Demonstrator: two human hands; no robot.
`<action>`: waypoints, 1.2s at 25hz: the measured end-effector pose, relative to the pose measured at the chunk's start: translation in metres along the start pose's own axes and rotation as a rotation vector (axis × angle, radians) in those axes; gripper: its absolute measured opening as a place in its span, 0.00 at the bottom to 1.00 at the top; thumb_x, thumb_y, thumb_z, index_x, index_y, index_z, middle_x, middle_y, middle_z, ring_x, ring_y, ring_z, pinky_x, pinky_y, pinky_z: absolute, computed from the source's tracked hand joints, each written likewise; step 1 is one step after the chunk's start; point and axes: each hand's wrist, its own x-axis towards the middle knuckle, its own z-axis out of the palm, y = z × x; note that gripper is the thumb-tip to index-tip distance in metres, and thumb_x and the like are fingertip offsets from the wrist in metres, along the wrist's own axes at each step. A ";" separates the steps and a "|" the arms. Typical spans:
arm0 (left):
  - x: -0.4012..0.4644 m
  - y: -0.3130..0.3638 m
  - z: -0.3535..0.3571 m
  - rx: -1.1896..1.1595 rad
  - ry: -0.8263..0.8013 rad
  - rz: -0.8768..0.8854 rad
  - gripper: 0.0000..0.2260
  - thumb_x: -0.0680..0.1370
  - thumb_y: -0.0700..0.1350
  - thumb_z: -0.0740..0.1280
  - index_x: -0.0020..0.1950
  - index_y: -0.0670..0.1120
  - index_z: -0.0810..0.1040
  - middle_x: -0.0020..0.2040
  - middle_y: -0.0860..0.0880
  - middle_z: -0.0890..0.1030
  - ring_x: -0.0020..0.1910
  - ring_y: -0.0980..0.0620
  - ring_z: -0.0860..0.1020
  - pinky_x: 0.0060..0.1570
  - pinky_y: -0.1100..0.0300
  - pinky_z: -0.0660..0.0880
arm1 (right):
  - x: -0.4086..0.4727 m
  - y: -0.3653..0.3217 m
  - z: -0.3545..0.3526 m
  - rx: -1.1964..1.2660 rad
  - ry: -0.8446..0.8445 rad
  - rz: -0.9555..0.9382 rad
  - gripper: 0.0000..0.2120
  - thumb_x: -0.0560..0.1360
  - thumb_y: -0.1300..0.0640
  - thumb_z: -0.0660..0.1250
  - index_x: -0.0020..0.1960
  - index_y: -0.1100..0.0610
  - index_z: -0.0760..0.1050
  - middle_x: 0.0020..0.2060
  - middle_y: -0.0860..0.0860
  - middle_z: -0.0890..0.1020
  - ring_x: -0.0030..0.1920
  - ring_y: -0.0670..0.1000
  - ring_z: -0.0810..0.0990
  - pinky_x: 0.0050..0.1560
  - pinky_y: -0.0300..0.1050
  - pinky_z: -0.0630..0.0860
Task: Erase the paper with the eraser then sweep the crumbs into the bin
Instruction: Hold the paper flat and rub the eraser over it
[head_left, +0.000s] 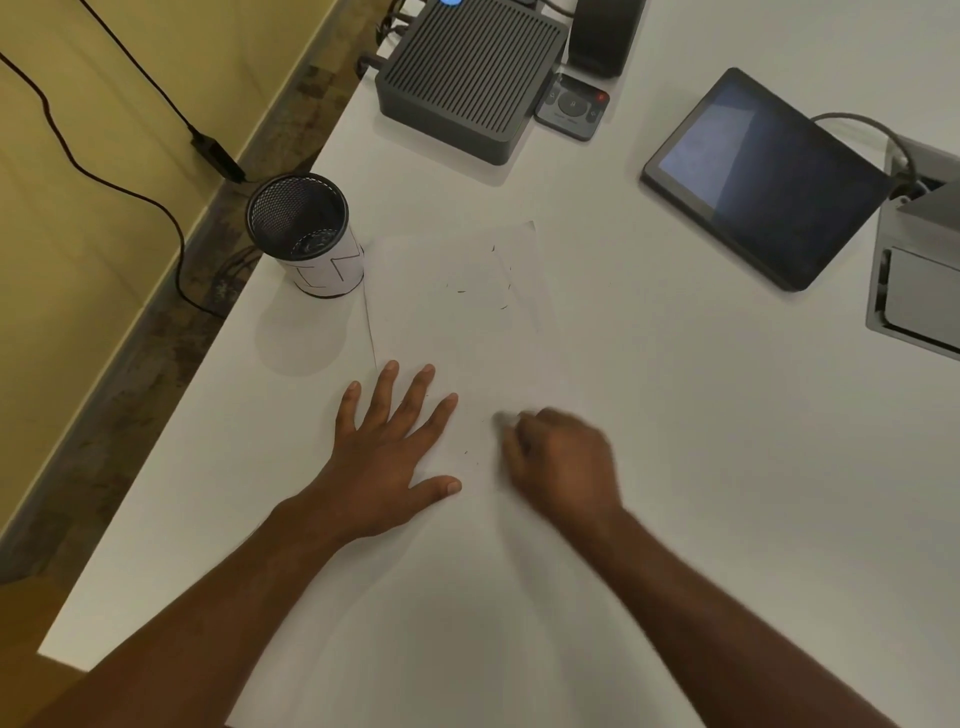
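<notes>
A white sheet of paper (457, 322) lies on the white table (675, 415), with a few dark crumbs or marks (501, 306) near its far part. My left hand (387, 452) rests flat on the paper's near left part, fingers spread. My right hand (558, 460) is blurred and curled just right of it, gripping a small pale eraser (503, 418) whose tip shows at the fingertips and touches the paper. A black mesh bin (306, 234) with a white paper wrap stands at the paper's far left corner, by the table edge.
A dark ribbed box (467, 78), a remote (571, 106) and a dark speaker (602, 31) stand at the back. A tablet (763, 176) on a cable lies at the right, beside a grey cable hatch (919, 270). The table's left edge drops to the floor.
</notes>
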 end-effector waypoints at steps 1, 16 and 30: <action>0.000 0.000 0.000 -0.002 0.002 0.000 0.39 0.75 0.74 0.47 0.81 0.59 0.40 0.80 0.52 0.31 0.77 0.44 0.28 0.74 0.34 0.37 | 0.011 0.011 -0.005 -0.020 0.088 0.103 0.20 0.78 0.51 0.64 0.29 0.56 0.70 0.25 0.51 0.73 0.26 0.57 0.73 0.27 0.41 0.64; 0.000 -0.001 0.002 0.030 0.009 0.001 0.38 0.75 0.75 0.44 0.81 0.59 0.40 0.80 0.52 0.32 0.78 0.43 0.30 0.74 0.35 0.37 | -0.046 0.013 -0.003 -0.006 0.002 0.062 0.18 0.77 0.49 0.65 0.30 0.56 0.72 0.26 0.50 0.75 0.28 0.56 0.75 0.26 0.43 0.66; 0.000 0.000 0.003 0.033 0.014 0.000 0.39 0.75 0.76 0.41 0.81 0.58 0.41 0.81 0.51 0.34 0.78 0.43 0.31 0.74 0.33 0.40 | -0.030 -0.012 -0.012 0.025 0.037 0.052 0.14 0.76 0.52 0.66 0.32 0.54 0.74 0.27 0.49 0.74 0.27 0.52 0.72 0.28 0.40 0.61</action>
